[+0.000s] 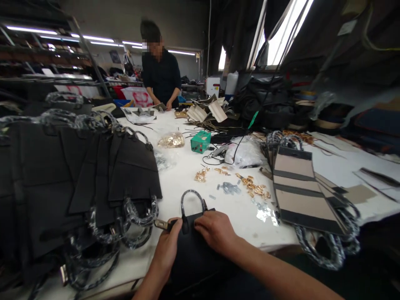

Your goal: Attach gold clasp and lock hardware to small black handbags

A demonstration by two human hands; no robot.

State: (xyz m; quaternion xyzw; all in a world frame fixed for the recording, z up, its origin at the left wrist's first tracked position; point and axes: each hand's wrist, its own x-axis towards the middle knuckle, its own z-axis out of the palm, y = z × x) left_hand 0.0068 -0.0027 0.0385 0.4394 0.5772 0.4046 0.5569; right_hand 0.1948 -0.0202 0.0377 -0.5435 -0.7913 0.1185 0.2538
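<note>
Covering the left side of the white tabletop (pixel 175 166), black handbags (pixel 134 171) lie overlapped, their plastic-wrapped handles reaching the near edge. Beyond the far edge stands a co-worker (pixel 162 77), both hands low over dark pieces. At the near edge, the person's left hand (pixel 167 246) is nearly closed, its thumb on a black strap tab (pixel 171 225) with a gold-coloured metal end. This hand lies against the left side of a small black handbag (pixel 192 250), which is at the middle of the near edge, its wrapped handle (pixel 192 193) standing up. Farther in are a clear bag of gold-coloured pieces (pixel 171 140) and a green control box (pixel 200 141). The right hand (pixel 217 231) rests on the small handbag's upper right, fingers bent and bunched; whether they pinch anything cannot be told. Past it lie flat grey metal plates (pixel 229 187), loose gold-coloured fittings (pixel 254 186) and shiny silver plates (pixel 265 211). Toward the tabletop's near right corner, beige-and-black striped bag panels (pixel 293 183) lie stacked, wrapped handles overhanging the near edge.
</note>
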